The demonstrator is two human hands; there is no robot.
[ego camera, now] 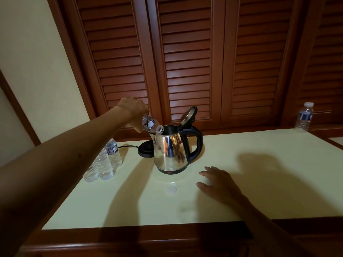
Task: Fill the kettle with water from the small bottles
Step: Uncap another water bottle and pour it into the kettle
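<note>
Presently, a small bottle (151, 125) is held tilted in the left hand (134, 110), fingers closed around its body, its open neck resting at the rim of the kettle (170, 149) below and right of that hand. The kettle stands on the pale tabletop (259, 191), off its black base (145, 149), with the lid (188, 115) raised. The right hand (218, 183) is laid flat on the tabletop, fingers spread, near the kettle but apart from it. A white cap (171, 189) lies before the kettle. Three bottles (104, 164) are grouped at left; another bottle (304, 116) stands well apart at far right.
</note>
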